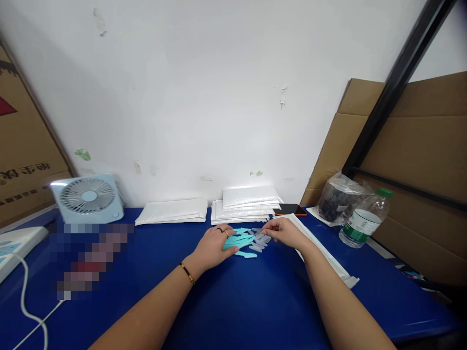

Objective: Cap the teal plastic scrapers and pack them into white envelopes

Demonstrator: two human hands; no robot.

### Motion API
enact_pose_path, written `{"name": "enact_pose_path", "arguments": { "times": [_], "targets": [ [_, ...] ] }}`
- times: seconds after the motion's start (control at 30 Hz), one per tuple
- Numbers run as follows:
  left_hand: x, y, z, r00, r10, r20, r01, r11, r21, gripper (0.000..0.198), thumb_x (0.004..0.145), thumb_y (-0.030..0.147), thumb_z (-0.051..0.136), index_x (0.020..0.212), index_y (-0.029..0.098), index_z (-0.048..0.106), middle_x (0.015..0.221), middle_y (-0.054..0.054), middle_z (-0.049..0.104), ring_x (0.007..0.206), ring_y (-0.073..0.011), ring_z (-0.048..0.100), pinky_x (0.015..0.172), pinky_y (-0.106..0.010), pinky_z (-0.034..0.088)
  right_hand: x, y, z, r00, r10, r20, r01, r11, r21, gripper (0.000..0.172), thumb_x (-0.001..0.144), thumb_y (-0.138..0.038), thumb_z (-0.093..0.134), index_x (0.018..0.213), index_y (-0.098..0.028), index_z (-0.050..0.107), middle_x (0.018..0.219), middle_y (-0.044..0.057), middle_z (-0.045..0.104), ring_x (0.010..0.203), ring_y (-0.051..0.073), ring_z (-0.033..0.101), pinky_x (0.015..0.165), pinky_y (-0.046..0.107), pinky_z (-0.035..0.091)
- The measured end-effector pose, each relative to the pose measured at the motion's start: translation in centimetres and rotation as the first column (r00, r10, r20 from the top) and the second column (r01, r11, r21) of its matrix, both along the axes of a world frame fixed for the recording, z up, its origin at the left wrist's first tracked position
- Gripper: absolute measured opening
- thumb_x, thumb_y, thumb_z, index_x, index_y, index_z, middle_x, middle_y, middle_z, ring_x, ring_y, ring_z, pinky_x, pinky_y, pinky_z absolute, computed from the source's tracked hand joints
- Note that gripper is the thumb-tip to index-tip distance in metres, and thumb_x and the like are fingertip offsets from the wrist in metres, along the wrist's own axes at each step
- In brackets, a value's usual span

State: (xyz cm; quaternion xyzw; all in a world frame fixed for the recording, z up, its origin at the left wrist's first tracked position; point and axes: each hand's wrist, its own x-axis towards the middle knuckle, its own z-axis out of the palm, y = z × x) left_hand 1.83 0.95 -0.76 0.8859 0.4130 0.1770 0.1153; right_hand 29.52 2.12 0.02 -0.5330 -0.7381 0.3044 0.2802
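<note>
At the middle of the blue table, my left hand [215,244] lies over a small heap of slim teal plastic pieces [239,240], its fingers stretched out on them. One teal piece [246,254] sticks out below my left thumb. Just right of these is a loose pile of small translucent plastic sleeves [257,247]. Over that pile, my right hand [285,233] is closed in a pinch, thumb against forefinger, at the edge of a translucent sleeve. Its exact hold is small and partly hidden.
White padded envelopes [248,197] are stacked against the wall, more envelopes [171,212] left of them. A phone [291,210], a long white packet [324,253], a bagged dark item [333,199] and a water bottle [365,221] stand right. A light-blue fan [89,197] and white cable [25,291] are left.
</note>
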Motion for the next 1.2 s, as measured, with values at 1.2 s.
{"name": "enact_pose_path", "arguments": {
  "times": [1.2],
  "targets": [
    [-0.6,3.8,-2.4,0.966,0.249,0.065,-0.238,0.962,-0.134,0.015,0.079,0.026,0.049,0.079,0.019,0.062,0.081,-0.002,0.064,0.078,-0.0155,0.059,0.064,-0.024,0.043,-1.7,2.7,-2.4,0.967,-0.162,0.196,0.121,0.971,0.206,0.009,0.077,-0.026,0.056,0.077,-0.017,0.06,0.068,0.001,0.061,0.061,0.012,0.055,0.054,0.021,0.039]
  ]
}}
